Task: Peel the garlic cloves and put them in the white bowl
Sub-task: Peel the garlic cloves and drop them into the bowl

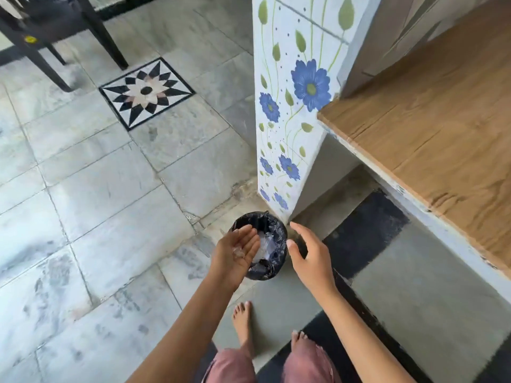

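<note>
I look down at a small bin [272, 230] lined with a black bag, standing on the floor by a flowered pillar. My left hand [237, 251] is held palm up over its left rim, fingers straight, with a few thin pale garlic skins lying on the palm. To the right of the bin hovers my right hand [309, 255], fingers spread and relaxed, holding nothing. Pale scraps lie inside the bin. No garlic cloves or white bowl are in view.
The white pillar [290, 111] with blue flowers stands just behind the bin. A wooden counter top [442, 111] runs along the right. Dark chair legs [91, 31] stand at top left on the grey tiled floor. My bare feet [243, 324] are below the bin.
</note>
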